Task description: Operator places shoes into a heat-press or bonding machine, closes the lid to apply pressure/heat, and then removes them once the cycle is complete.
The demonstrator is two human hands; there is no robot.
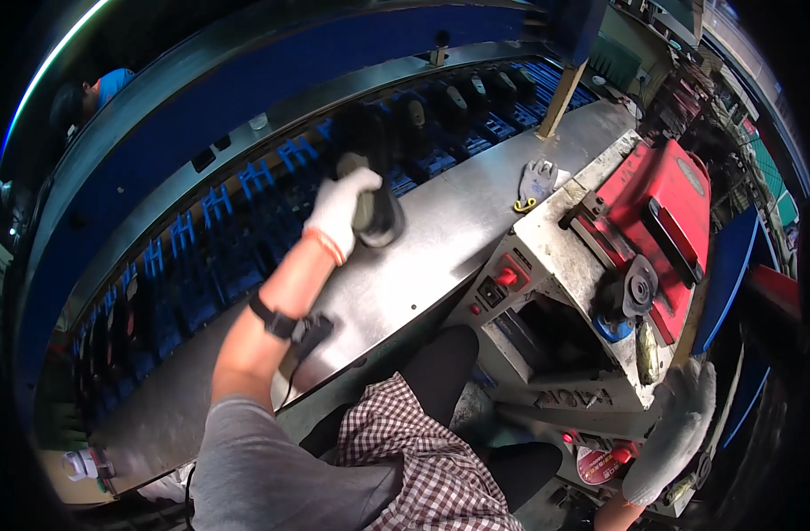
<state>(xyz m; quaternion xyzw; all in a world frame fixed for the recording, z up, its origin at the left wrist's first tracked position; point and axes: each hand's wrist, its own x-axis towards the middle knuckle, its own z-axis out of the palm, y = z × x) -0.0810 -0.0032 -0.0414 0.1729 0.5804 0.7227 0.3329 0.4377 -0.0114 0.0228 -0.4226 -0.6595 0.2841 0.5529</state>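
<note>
My left hand (337, 215), in a white glove, is closed around a dark rounded object (377, 217) that looks like a shoe part. It is held over the far edge of the metal worktable (423, 257), beside the conveyor of blue racks (246, 221) carrying dark shoes. A black strap (279, 324) is around that wrist. My right hand (675, 429), also gloved in white, lies against the lower right side of the grey machine (564, 257). Its fingers are hidden, so I cannot see whether it holds anything.
The machine has a red top (666, 208), a red button (509, 276) and a black wheel (640, 288). A spare white glove (538, 181) lies on the table near a wooden stick (560, 97). A white bottle (82, 462) stands at the lower left. Another person (108, 87) is beyond the conveyor.
</note>
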